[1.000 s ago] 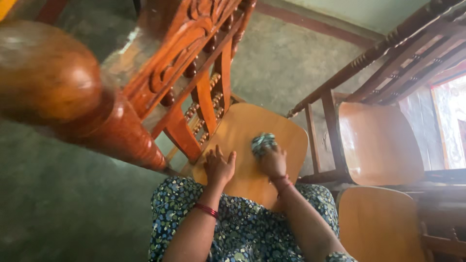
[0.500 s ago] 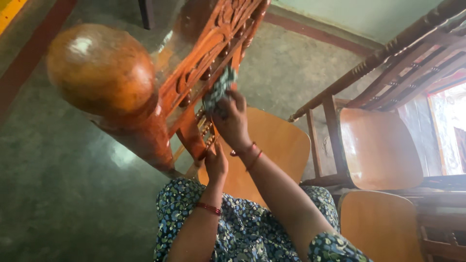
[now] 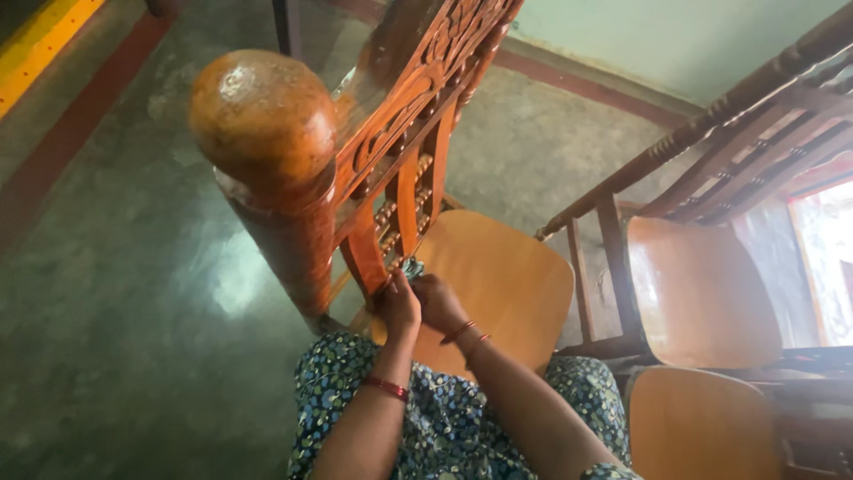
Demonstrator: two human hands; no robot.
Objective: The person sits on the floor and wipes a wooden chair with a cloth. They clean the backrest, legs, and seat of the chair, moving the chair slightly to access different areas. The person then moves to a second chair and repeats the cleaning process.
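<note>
Right hand (image 3: pixel 440 302) lowered, crumpled cloth (image 3: pixel 412 266), carved chair (image 3: pixel 400 151)

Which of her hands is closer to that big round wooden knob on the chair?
Left. The left hand sits below the round knob, by the carved slats; the right hand lies farther out over the seat.

My left hand (image 3: pixel 399 307) and right hand (image 3: pixel 440 302) meet side by side at the foot of the chair back (image 3: pixel 404 151), a cloth (image 3: pixel 412 267) between them. The seat (image 3: pixel 498 284) lies just behind, more chairs (image 3: pixel 702 302) to my right, the post (image 3: pixel 267 169) left.
</note>
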